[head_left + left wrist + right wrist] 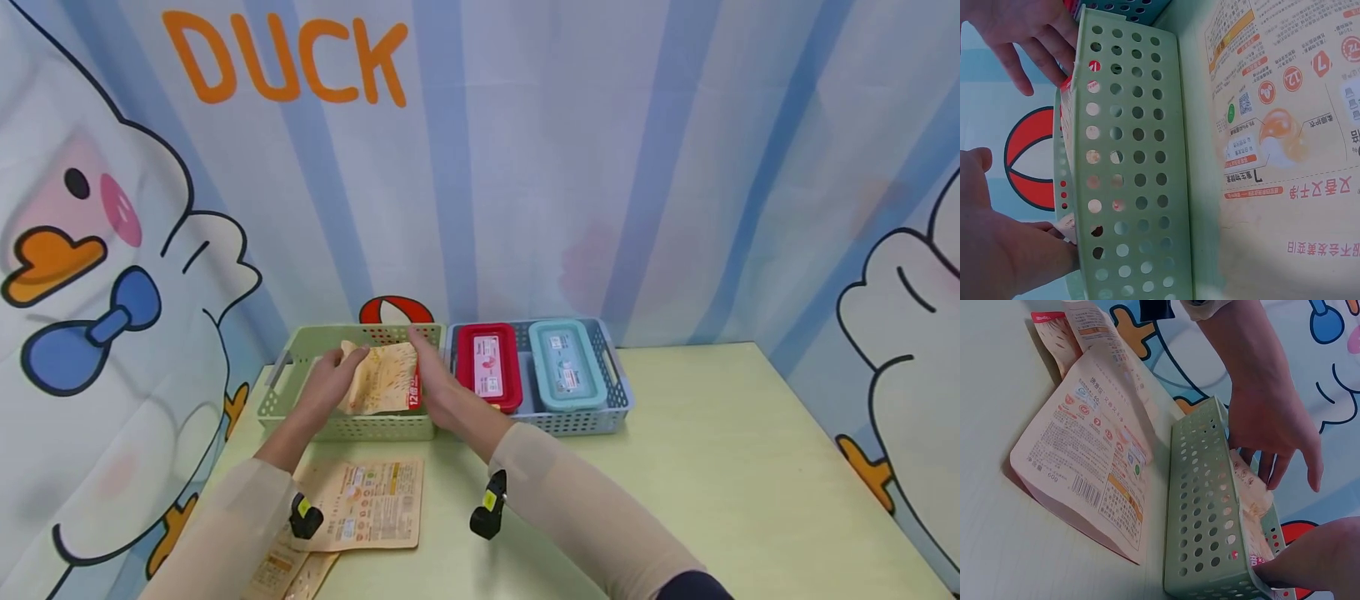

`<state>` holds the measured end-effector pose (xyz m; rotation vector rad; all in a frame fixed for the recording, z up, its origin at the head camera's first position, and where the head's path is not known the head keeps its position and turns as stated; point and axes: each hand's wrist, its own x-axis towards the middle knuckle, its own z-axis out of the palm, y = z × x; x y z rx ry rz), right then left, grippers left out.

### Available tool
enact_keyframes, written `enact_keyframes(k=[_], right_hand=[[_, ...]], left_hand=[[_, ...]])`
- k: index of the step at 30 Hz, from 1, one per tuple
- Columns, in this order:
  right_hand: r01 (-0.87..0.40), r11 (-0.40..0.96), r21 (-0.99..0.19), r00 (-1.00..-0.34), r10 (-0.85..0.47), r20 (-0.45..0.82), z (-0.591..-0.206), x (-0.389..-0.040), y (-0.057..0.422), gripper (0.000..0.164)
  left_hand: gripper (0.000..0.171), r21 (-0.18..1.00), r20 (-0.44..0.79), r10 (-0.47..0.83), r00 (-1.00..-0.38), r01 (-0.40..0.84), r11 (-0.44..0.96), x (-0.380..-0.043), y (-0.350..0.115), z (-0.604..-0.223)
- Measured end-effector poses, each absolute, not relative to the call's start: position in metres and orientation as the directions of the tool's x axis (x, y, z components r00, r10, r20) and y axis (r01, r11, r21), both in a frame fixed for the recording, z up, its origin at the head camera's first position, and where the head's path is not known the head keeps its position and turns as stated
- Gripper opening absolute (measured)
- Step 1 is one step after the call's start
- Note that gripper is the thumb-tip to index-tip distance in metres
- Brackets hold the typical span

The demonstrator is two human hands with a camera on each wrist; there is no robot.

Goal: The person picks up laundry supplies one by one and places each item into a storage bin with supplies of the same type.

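A tan printed pouch (390, 379) with a red corner label lies in the green perforated basket (375, 429). My left hand (330, 383) is at the pouch's left side; its fingers reach down against the pouch while the thumb stands apart. On the opposite side, my right hand (438, 375) touches the red-labelled end. Its fingers (1041, 50) are straight and spread in the left wrist view. Below the basket, more tan pouches (375, 504) overlap on the table; the top one shows dense print and a barcode.
Right beside the green basket stands a blue perforated basket (577, 425). It holds a red-lidded box (487, 367) and a light-blue-lidded box (567, 367). A duck-print curtain (540, 167) hangs behind the pale table (697, 467).
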<state>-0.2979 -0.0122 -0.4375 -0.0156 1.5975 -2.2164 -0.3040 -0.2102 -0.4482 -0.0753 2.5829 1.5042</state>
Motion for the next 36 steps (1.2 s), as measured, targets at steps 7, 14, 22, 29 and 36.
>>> enact_keyframes(k=[7, 14, 22, 29, 36], right_hand=[[0.367, -0.263, -0.892, -0.892, -0.373, -0.257, -0.441, -0.297, -0.015, 0.08], [0.331, -0.218, -0.918, -0.909, -0.336, -0.248, -0.441, -0.297, -0.015, 0.082], [0.318, -0.124, -0.94, -0.93, -0.236, -0.284, -0.439, -0.295, -0.017, 0.092], [0.31, -0.094, -0.946, -0.932, -0.226, -0.283, -0.44, -0.293, -0.018, 0.096], [0.315, -0.003, -0.949, -0.926, -0.221, -0.307, -0.442, -0.29, -0.02, 0.092]], left_hand=[[0.101, 0.779, -0.136, 0.017, -0.991, -0.097, 0.619, -0.309, -0.207, -0.46], [0.098, 0.73, -0.099, -0.007, -0.995, -0.077, 0.679, -0.311, -0.2, -0.466], [0.098, 0.71, -0.089, -0.004, -0.996, -0.066, 0.701, -0.31, -0.199, -0.47], [0.098, 0.692, -0.115, 0.01, -0.993, -0.073, 0.718, -0.308, -0.201, -0.469], [0.102, 0.672, -0.15, 0.043, -0.988, -0.07, 0.737, -0.307, -0.197, -0.468]])
